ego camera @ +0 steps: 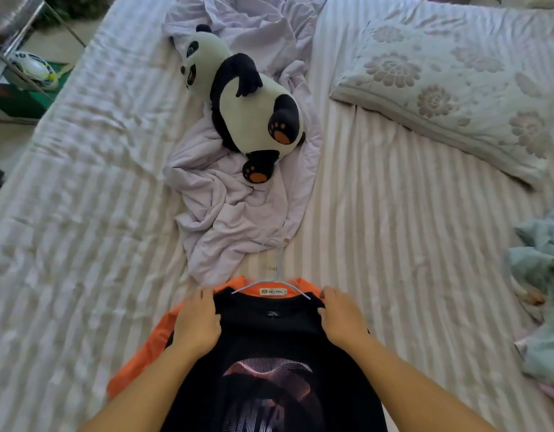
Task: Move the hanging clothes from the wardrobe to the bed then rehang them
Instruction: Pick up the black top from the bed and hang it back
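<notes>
Down at six o'clock, the left hand (197,322) and right hand (341,319) are pinching the black shirt's (269,332) shoulders, lying over an orange garment (151,344) and hanger (280,275) on the bed (394,229).

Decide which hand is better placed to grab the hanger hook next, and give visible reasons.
Probably the right hand. The hanger hook curls up and right of the collar's centre, slightly nearer it than the left hand. Both hands grip the black shirt shoulders, so it is close.

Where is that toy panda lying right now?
In the head view, the toy panda lies on the crumpled lilac sheet in the middle of the bed, left of the floral pillow.
</notes>
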`<action>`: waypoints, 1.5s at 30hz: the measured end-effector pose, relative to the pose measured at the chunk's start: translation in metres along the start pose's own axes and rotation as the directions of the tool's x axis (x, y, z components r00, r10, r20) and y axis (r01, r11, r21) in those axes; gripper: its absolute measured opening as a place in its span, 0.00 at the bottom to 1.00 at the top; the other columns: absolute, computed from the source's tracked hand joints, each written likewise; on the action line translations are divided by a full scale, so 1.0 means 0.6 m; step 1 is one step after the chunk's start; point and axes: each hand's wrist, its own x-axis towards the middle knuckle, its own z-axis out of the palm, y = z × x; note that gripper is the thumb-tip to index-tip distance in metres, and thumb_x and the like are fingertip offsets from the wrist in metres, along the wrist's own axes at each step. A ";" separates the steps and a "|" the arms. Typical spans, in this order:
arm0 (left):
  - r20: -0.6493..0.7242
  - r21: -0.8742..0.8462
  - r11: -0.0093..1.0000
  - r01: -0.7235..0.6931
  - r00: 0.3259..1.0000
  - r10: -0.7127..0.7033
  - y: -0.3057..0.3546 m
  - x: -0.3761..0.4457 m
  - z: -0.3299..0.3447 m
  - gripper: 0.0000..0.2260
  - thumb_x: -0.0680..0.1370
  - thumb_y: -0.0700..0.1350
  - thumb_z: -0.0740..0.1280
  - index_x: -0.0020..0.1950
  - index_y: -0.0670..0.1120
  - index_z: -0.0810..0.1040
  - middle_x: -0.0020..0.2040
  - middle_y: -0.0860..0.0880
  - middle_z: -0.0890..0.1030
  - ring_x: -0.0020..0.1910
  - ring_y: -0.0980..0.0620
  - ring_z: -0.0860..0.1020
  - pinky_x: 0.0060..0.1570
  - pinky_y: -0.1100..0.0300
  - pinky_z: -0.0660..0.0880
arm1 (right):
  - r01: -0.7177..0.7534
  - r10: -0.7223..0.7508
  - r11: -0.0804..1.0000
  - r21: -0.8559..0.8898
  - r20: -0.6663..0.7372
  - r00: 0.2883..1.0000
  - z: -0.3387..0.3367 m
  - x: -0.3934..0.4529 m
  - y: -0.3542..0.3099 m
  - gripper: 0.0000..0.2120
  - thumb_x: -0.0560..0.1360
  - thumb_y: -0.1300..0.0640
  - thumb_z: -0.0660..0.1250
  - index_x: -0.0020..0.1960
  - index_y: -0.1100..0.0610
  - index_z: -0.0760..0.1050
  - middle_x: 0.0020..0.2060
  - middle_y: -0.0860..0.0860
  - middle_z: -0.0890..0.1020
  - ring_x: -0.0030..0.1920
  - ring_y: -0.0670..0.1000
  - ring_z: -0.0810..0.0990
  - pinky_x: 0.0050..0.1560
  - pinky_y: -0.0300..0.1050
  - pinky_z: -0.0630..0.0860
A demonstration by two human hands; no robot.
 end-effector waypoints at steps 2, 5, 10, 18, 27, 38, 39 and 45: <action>0.025 0.068 0.998 -0.010 1.000 0.009 0.003 -0.001 0.006 0.23 0.77 0.46 0.66 0.71 0.45 0.65 0.65 0.45 0.73 0.64 0.45 0.71 0.61 0.54 0.70 | 0.001 -0.001 1.000 0.023 0.009 1.000 0.005 -0.003 0.004 0.10 0.80 0.57 0.61 0.61 0.54 0.72 0.56 0.51 0.77 0.53 0.52 0.76 0.54 0.47 0.75; 0.049 0.180 0.984 0.018 0.998 -0.027 0.002 -0.010 0.018 0.31 0.78 0.49 0.65 0.77 0.48 0.56 0.68 0.43 0.69 0.66 0.44 0.68 0.64 0.53 0.67 | 0.004 -0.003 0.991 0.133 -0.013 1.000 0.013 -0.013 0.005 0.14 0.80 0.62 0.60 0.64 0.53 0.74 0.55 0.49 0.76 0.51 0.48 0.76 0.54 0.43 0.74; -0.067 0.183 0.983 0.030 0.998 -0.018 -0.006 -0.042 0.021 0.26 0.77 0.49 0.67 0.73 0.49 0.64 0.67 0.43 0.69 0.64 0.42 0.68 0.62 0.49 0.67 | 0.074 -0.033 0.913 0.401 -0.107 0.994 0.004 -0.055 -0.001 0.17 0.79 0.66 0.59 0.56 0.46 0.77 0.46 0.41 0.78 0.44 0.40 0.76 0.47 0.31 0.67; -0.285 -0.132 0.979 -0.153 0.952 0.111 -0.002 -0.112 -0.051 0.04 0.77 0.42 0.65 0.51 0.48 0.77 0.42 0.51 0.82 0.43 0.48 0.80 0.45 0.53 0.75 | 0.140 -0.037 0.893 0.427 -0.242 0.970 -0.038 -0.153 -0.013 0.13 0.80 0.62 0.58 0.51 0.45 0.75 0.40 0.43 0.81 0.41 0.39 0.78 0.35 0.29 0.70; -0.370 -0.372 0.883 -0.285 0.919 0.140 0.000 -0.266 -0.132 0.10 0.77 0.39 0.66 0.49 0.54 0.80 0.40 0.60 0.80 0.40 0.61 0.77 0.40 0.69 0.69 | 0.241 -0.038 0.847 0.473 -0.399 0.916 -0.087 -0.324 -0.048 0.10 0.79 0.61 0.65 0.47 0.46 0.77 0.39 0.42 0.82 0.41 0.38 0.79 0.39 0.30 0.73; -0.292 -0.380 0.875 -0.300 0.937 0.194 -0.052 -0.505 -0.255 0.08 0.75 0.39 0.69 0.43 0.54 0.78 0.39 0.58 0.81 0.40 0.60 0.79 0.45 0.56 0.76 | 0.274 -0.157 0.906 0.323 -0.344 0.926 -0.155 -0.557 -0.102 0.07 0.76 0.57 0.69 0.44 0.45 0.79 0.35 0.41 0.82 0.38 0.40 0.80 0.43 0.39 0.76; -0.284 -0.374 0.881 -0.290 0.940 0.189 -0.057 -0.527 -0.263 0.08 0.75 0.39 0.69 0.43 0.54 0.78 0.38 0.57 0.81 0.40 0.61 0.79 0.45 0.57 0.76 | 0.290 -0.183 0.911 0.294 -0.341 0.922 -0.160 -0.575 -0.106 0.07 0.76 0.57 0.69 0.44 0.45 0.80 0.35 0.40 0.82 0.39 0.40 0.80 0.44 0.39 0.76; -0.307 -0.386 0.878 -0.283 0.937 0.167 -0.067 -0.652 -0.297 0.10 0.75 0.39 0.68 0.40 0.54 0.79 0.37 0.60 0.81 0.39 0.62 0.79 0.41 0.63 0.74 | 0.414 -0.349 0.897 0.152 -0.331 0.877 -0.191 -0.673 -0.123 0.15 0.76 0.58 0.68 0.39 0.38 0.74 0.38 0.29 0.79 0.42 0.34 0.79 0.42 0.30 0.71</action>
